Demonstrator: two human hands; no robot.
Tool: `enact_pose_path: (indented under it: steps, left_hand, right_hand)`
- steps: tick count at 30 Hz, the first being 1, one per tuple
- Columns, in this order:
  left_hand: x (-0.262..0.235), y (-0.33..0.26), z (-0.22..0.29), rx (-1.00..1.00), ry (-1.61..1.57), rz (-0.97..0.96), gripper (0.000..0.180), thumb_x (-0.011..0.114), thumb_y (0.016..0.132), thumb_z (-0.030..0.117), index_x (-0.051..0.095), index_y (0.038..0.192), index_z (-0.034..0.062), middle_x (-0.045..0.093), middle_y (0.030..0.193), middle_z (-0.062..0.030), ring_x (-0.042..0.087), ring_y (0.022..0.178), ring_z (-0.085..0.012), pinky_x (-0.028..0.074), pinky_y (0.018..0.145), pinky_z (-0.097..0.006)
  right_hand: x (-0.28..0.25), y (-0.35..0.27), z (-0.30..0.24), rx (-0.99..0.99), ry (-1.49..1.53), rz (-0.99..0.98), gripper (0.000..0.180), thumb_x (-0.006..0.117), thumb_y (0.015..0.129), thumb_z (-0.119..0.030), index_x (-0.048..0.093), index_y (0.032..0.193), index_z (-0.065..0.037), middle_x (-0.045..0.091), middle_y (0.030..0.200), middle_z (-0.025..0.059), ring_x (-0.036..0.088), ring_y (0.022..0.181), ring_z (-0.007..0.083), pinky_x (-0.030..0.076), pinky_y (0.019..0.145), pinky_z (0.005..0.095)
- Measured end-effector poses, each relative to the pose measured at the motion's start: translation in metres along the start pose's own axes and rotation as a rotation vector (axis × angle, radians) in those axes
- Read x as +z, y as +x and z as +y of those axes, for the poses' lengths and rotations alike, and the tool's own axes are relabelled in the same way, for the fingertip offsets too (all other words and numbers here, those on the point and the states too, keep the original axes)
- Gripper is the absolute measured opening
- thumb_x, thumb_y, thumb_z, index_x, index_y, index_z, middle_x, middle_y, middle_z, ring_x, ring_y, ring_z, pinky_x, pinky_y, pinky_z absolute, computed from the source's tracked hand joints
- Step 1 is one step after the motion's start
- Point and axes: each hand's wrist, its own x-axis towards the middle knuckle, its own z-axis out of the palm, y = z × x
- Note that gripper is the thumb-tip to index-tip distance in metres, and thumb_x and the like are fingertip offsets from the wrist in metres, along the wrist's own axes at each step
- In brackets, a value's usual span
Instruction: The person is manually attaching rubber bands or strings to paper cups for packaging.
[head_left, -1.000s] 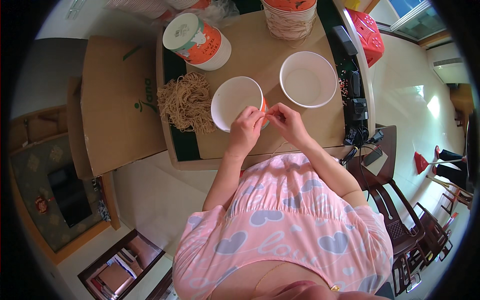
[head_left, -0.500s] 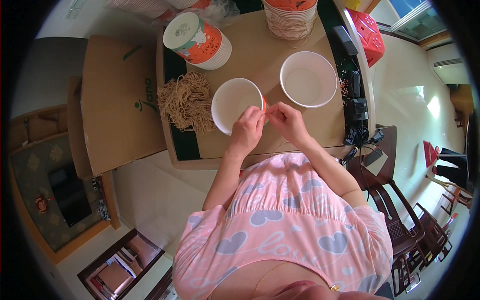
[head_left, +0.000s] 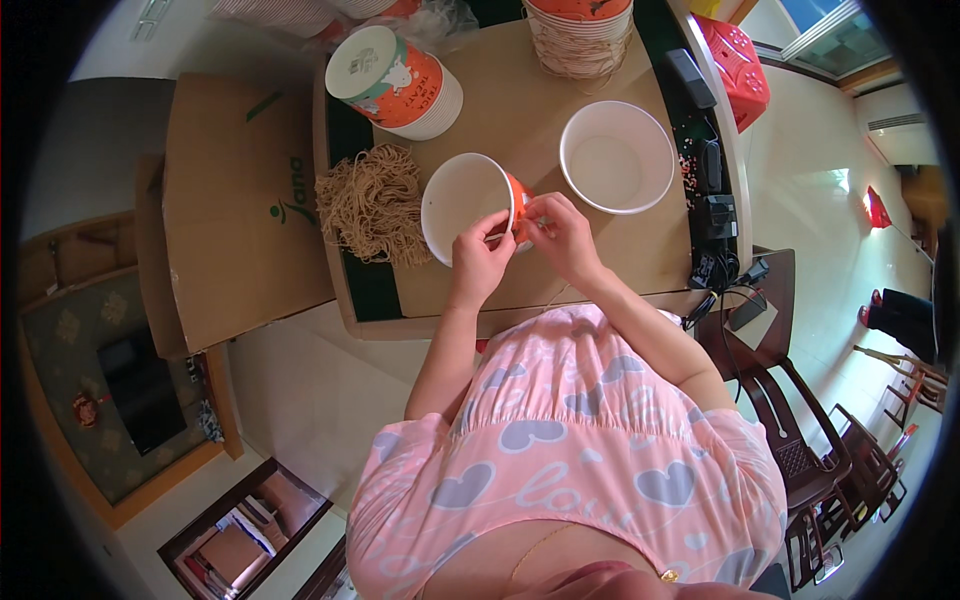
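Orange paper cup [head_left: 468, 205] (white inside, nothing in it) pinched at the rim by both hands [head_left: 520, 235].

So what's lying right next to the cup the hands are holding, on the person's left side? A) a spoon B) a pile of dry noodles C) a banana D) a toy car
B: a tan pile of dry noodles lies on the table just left of the orange paper cup that the left hand and the right hand hold at its rim.
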Motion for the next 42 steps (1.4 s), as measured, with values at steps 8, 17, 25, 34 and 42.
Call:
enact_pose_path:
  steps: [8, 17, 25, 34, 42]
  left_hand:
    - [-0.001, 0.002, -0.001, -0.022, -0.097, -0.019, 0.029, 0.06, 0.084, 0.0, 0.061, 0.113, -0.0056, 0.068, 0.099, -0.0112, 0.066, 0.088, -0.0155, 0.054, 0.077, -0.026]
    - [0.001, 0.003, 0.004, -0.033, -0.123, -0.033, 0.029, 0.06, 0.084, 0.001, 0.061, 0.113, -0.0058, 0.068, 0.1, -0.0121, 0.066, 0.09, -0.0163, 0.053, 0.079, -0.027]
    - [0.002, 0.005, 0.006, -0.07, -0.168, -0.043, 0.031, 0.06, 0.085, 0.0, 0.059, 0.115, -0.0068, 0.066, 0.104, -0.0126, 0.064, 0.095, -0.017, 0.054, 0.082, -0.028]
    - [0.005, 0.006, -0.003, -0.038, -0.191, -0.023, 0.027, 0.057, 0.087, 0.002, 0.061, 0.113, -0.006, 0.067, 0.102, -0.011, 0.064, 0.092, -0.0143, 0.053, 0.077, -0.027]
    - [0.015, 0.005, 0.01, 0.168, 0.273, 0.015, 0.015, 0.059, 0.086, 0.004, 0.067, 0.097, 0.0001, 0.067, 0.089, -0.0137, 0.066, 0.074, -0.0245, 0.051, 0.066, -0.032]
  right_hand:
    - [-0.002, 0.001, -0.009, -0.067, -0.006, 0.005, 0.011, 0.066, 0.079, 0.001, 0.06, 0.088, -0.001, 0.059, 0.098, 0.0075, 0.06, 0.084, 0.0161, 0.051, 0.069, 0.0265]
    - [-0.001, 0.002, -0.006, -0.084, -0.046, 0.045, 0.011, 0.067, 0.08, -0.001, 0.06, 0.087, 0.0, 0.059, 0.097, 0.0068, 0.06, 0.079, 0.0148, 0.05, 0.066, 0.026]
    - [0.0, 0.002, -0.005, -0.068, -0.04, 0.054, 0.011, 0.068, 0.08, 0.0, 0.06, 0.088, 0.0, 0.059, 0.098, 0.0072, 0.061, 0.081, 0.0153, 0.051, 0.069, 0.0265]
    - [0.0, 0.002, -0.009, -0.071, -0.079, 0.066, 0.012, 0.068, 0.079, 0.001, 0.061, 0.089, 0.0, 0.059, 0.098, 0.0082, 0.061, 0.082, 0.0173, 0.052, 0.069, 0.0272]
    - [-0.004, -0.005, 0.004, -0.029, -0.031, 0.066, 0.012, 0.067, 0.08, -0.001, 0.061, 0.091, 0.0, 0.059, 0.093, 0.0092, 0.063, 0.078, 0.0191, 0.054, 0.067, 0.0287]
